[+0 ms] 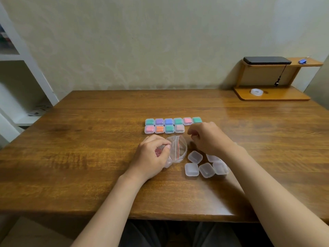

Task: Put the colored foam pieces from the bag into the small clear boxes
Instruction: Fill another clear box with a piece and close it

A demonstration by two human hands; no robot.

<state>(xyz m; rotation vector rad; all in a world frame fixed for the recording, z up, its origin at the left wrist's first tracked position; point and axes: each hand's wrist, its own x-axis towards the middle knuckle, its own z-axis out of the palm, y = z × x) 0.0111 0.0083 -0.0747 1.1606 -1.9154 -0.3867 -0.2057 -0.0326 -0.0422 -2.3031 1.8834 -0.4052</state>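
Left hand (153, 155) grips clear red-zip plastic bag (178, 150); right hand (209, 139) curled, grasp unclear, partly hiding empty small clear square boxes (206, 169).

Brown wooden table (89, 157), grain running left to right, seen from its near edge. Toward the middle, ten small lidded boxes (169, 129) holding coloured foam stand edge to edge in two rows, six behind (teal, purple, blue, teal, pink, teal) and four in front (pink, orange, teal, pale pink). Nearer, a crumpled clear zip bag (178, 150) with a red seal line lies just left of a loose cluster of five empty clear boxes (192, 169); a wooden two-tier desk shelf (272, 96) stands at the far right corner.
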